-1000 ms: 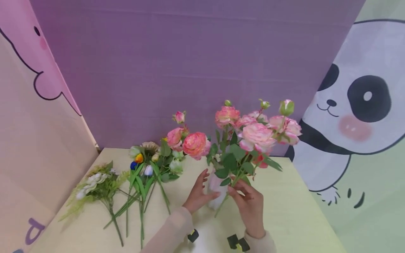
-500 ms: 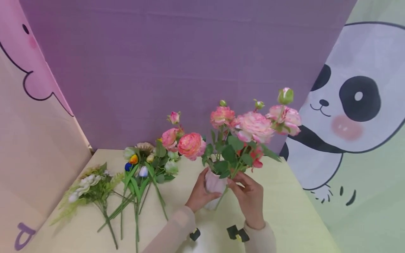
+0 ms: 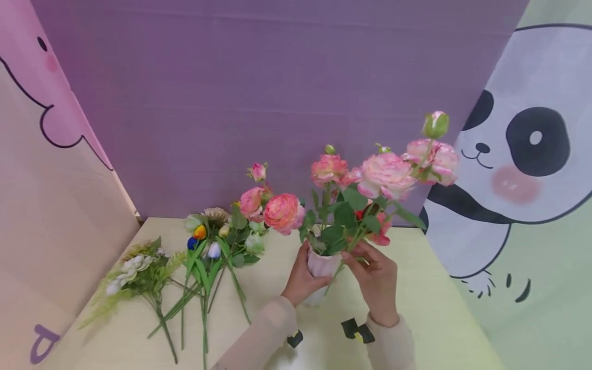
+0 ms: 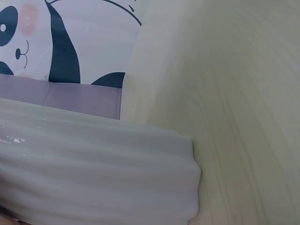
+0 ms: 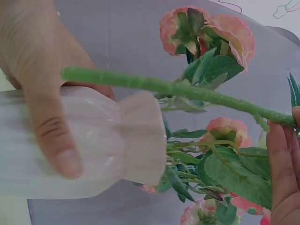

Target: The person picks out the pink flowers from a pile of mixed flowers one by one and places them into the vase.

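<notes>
My left hand (image 3: 300, 281) grips a white fluted vase (image 3: 322, 266) near its neck, thumb across the front. Pink and coral peony-like flowers (image 3: 283, 214) spread from the vase mouth. My right hand (image 3: 378, 281), just right of the vase, pinches the green stem of another peony spray with pale pink blooms (image 3: 387, 176) and a bud. In the right wrist view, this stem (image 5: 187, 92) runs outside the vase, its cut end passing beside the vase and near my left thumb. The left wrist view shows the vase's wavy base (image 4: 178, 173) above or on the tabletop; I cannot tell which.
Left on the pale table (image 3: 444, 308) lie a white flower bunch with ferny leaves (image 3: 139, 272), several tulips (image 3: 214, 251) and green-white flowers (image 3: 254, 242). A purple backdrop (image 3: 277, 103) stands behind, with a panda-printed panel (image 3: 522, 195) on the right.
My left hand has closed round the vase, which now stands more upright. The held peony spray has risen and moved right, its stem still pinched in my right hand.
</notes>
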Demonstrator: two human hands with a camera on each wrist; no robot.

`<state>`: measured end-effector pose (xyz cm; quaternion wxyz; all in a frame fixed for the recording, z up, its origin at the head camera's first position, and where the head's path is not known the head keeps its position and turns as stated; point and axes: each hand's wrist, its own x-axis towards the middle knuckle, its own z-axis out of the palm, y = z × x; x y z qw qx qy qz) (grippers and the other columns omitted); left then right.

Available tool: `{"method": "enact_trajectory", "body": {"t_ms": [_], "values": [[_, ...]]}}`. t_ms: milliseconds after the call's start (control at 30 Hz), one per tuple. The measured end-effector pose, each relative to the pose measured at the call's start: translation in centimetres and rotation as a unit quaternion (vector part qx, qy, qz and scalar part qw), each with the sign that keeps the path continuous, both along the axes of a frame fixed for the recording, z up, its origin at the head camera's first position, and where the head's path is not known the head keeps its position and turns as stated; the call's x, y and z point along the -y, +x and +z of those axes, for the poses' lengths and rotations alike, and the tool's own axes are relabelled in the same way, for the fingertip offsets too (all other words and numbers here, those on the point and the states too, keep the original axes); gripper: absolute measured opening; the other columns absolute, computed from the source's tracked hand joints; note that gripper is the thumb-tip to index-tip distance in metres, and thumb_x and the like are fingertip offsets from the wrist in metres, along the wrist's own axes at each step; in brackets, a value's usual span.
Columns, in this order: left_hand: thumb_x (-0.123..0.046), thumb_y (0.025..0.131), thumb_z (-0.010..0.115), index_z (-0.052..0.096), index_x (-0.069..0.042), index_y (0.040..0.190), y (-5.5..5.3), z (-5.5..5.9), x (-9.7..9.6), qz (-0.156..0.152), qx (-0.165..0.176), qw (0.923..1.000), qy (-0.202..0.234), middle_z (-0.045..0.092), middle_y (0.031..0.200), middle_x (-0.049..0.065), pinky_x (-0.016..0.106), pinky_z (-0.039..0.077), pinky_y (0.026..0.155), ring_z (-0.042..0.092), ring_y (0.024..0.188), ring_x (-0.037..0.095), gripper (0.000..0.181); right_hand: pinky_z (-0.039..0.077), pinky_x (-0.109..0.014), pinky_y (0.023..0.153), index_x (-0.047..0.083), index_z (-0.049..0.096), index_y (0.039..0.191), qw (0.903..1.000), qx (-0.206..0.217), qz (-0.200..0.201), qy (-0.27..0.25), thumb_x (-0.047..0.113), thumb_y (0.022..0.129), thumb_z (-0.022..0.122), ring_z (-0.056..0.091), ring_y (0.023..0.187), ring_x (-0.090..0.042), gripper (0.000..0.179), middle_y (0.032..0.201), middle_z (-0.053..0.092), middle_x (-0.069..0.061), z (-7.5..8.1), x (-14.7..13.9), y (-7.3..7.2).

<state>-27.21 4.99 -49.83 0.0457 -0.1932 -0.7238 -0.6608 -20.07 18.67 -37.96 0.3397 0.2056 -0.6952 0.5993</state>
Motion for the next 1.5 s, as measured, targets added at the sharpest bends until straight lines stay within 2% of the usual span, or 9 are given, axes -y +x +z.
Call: {"method": "enact_trajectory", "body": {"t_ms": [200,367,467,700,833,1067,1233,1433,1500], "values": [[-0.013,0.071,0.081,0.029,-0.006,0.14,0.2,0.4,-0.3,0.014,-0.002,0.9998,-0.016,0.052,0.125,0.013,0.039,0.047,0.089,0.056,0.103,0.024,0.087,0.055,-0.018,0.063,-0.016,0.064,0.098,0.9997,-0.011,0.009,-0.02,-0.018,0.076,0.067,0.067,0.076,-0.006,0.023,0.084,0.07,0.003,1.0,-0.3,-0.5],[-0.016,0.07,0.082,0.031,-0.008,0.139,-0.2,-0.3,-0.5,0.027,-0.033,0.9989,-0.017,0.053,0.126,0.012,0.042,0.047,0.092,0.055,0.106,0.025,0.087,0.055,-0.019,0.066,-0.016,0.064,0.097,0.9998,-0.014,0.003,-0.015,-0.017,0.076,0.066,0.066,0.076,-0.005,0.021,0.083,0.069,0.004,1.9,-0.6,-1.2],[-0.015,0.07,0.082,0.031,-0.009,0.139,-0.5,-0.6,-0.7,0.035,-0.039,0.9985,-0.018,0.054,0.123,0.01,0.041,0.047,0.09,0.056,0.103,0.022,0.086,0.055,-0.018,0.067,-0.016,0.065,0.096,0.9998,-0.013,-0.001,-0.011,-0.017,0.077,0.067,0.066,0.075,-0.005,0.02,0.082,0.069,0.005,2.4,-0.9,-1.6],[-0.015,0.069,0.081,0.03,-0.01,0.14,-0.7,-0.9,-1.1,0.044,-0.026,0.9987,-0.009,0.055,0.122,0.009,0.039,0.047,0.089,0.056,0.1,0.021,0.087,0.055,-0.019,0.063,-0.016,0.065,0.094,0.9986,0.008,0.027,-0.045,-0.014,0.077,0.068,0.068,0.072,-0.009,0.017,0.079,0.069,0.001,3.1,-1.1,-1.9],[-0.016,0.07,0.082,0.03,-0.011,0.14,-0.6,-1.0,-1.2,0.043,-0.019,0.9989,-0.008,0.055,0.123,0.009,0.039,0.047,0.091,0.056,0.102,0.021,0.087,0.056,-0.021,0.063,-0.016,0.065,0.096,0.9986,0.011,0.029,-0.042,-0.013,0.078,0.068,0.068,0.072,-0.01,0.018,0.079,0.069,0.001,3.3,-1.1,-1.9],[-0.014,0.069,0.081,0.03,-0.012,0.14,-0.7,-1.3,-1.1,0.051,-0.024,0.9984,-0.004,0.054,0.124,0.009,0.041,0.047,0.09,0.056,0.102,0.022,0.087,0.055,-0.02,0.062,-0.016,0.065,0.099,0.9979,-0.007,0.038,-0.052,-0.007,0.079,0.071,0.068,0.073,-0.011,0.022,0.078,0.069,-0.002,3.9,-1.3,-2.2],[-0.013,0.069,0.081,0.03,-0.012,0.141,-0.8,-1.2,-1.3,0.045,-0.022,0.9988,0.002,0.054,0.125,0.01,0.041,0.047,0.09,0.056,0.102,0.023,0.088,0.053,-0.018,0.058,-0.016,0.064,0.096,0.9989,-0.024,0.029,-0.029,-0.012,0.078,0.069,0.067,0.069,-0.009,0.019,0.079,0.07,0.001,4.7,-1.5,-2.7],[-0.013,0.07,0.081,0.029,-0.012,0.141,-0.7,-1.0,-1.2,0.046,-0.014,0.9988,0.002,0.053,0.127,0.011,0.045,0.046,0.093,0.055,0.106,0.026,0.088,0.05,-0.017,0.055,-0.019,0.062,0.101,0.9946,-0.046,0.074,-0.056,-0.016,0.078,0.065,0.066,0.067,-0.012,0.023,0.083,0.071,-0.005,5.4,-1.0,-3.1],[-0.013,0.07,0.082,0.029,-0.012,0.14,-0.7,-1.1,-1.2,0.047,-0.011,0.9988,0.004,0.053,0.126,0.012,0.046,0.046,0.092,0.055,0.105,0.027,0.088,0.051,-0.018,0.057,-0.019,0.062,0.1,0.9942,-0.045,0.076,-0.062,-0.017,0.077,0.066,0.065,0.068,-0.012,0.023,0.085,0.071,-0.005,5.5,-0.8,-3.2]]}}
